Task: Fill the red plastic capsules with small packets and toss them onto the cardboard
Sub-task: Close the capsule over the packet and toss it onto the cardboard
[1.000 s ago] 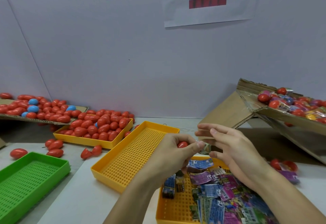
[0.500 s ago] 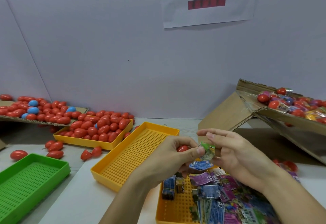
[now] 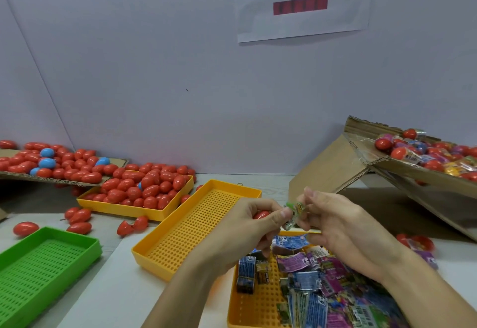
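Observation:
My left hand (image 3: 249, 227) is closed around a red plastic capsule (image 3: 261, 215); only a sliver of it shows between thumb and fingers. My right hand (image 3: 335, 221) pinches a small green and yellow packet (image 3: 294, 210) right against the capsule's opening. Both hands hover above the yellow tray (image 3: 247, 312) that holds several colourful packets (image 3: 322, 283). The tilted cardboard flap (image 3: 413, 172) at the right carries filled capsules with packets (image 3: 428, 154).
An empty yellow tray (image 3: 191, 227) lies left of my hands and a green tray (image 3: 38, 271) at the lower left. Another yellow tray (image 3: 124, 207) and cardboard (image 3: 113, 162) at the left hold several red capsules (image 3: 144, 185). Loose capsules (image 3: 77, 220) lie on the table.
My right hand brought a green packet up from the tray to the capsule in my left hand. Both hands stayed in place above the packet tray.

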Demonstrator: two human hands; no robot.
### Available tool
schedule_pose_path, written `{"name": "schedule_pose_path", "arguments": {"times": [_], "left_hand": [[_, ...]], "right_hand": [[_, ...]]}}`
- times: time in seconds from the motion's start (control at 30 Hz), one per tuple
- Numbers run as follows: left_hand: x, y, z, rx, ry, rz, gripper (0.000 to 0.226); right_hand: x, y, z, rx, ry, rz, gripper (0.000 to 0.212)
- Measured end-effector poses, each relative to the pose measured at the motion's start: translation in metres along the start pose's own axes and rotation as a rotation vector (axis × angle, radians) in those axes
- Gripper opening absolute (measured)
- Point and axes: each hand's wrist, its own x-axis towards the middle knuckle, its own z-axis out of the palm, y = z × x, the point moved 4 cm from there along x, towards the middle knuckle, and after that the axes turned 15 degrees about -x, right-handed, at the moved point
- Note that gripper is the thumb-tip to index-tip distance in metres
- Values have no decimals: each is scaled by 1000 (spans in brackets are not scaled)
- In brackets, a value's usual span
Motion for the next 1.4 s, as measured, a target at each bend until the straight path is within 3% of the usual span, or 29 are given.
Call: {"name": "schedule_pose_path", "arguments": {"times": [0.17,0.27,0.4,0.47,0.53,0.7,0.9,1.1,1.23,1.4], "left_hand": [[0,1,2,-19,-39,-4,24],[0,1,3,-14,-22,-2,28],[4,-2,-1,-29,107,-14,25],[6,-7,-7,20,224,-72,21],[7,-13,-11,108,288,-137,22],[5,-16,-12,288,311,-159,22],[4,-12,-11,310,299,-110,22],[8,-4,-4,175,318,51,23],[7,-7,-1,53,381,9,36],[5,-10,-1,-1,333,-30,27]], "right_hand": [[-1,2,3,8,-53,42,42],[0,1,3,79,12,2,27],[3,3,-7,126,266,20,12],[2,9,-16,-96,463,96,13],[2,12,-19,-329,544,128,12],[7,18,-16,-388,522,68,12],[9,17,-19,-192,550,-50,13],[7,10,-13,-204,501,-144,22],[6,7,-8,-236,453,-196,30],[9,8,-6,-156,420,-213,36]]}}
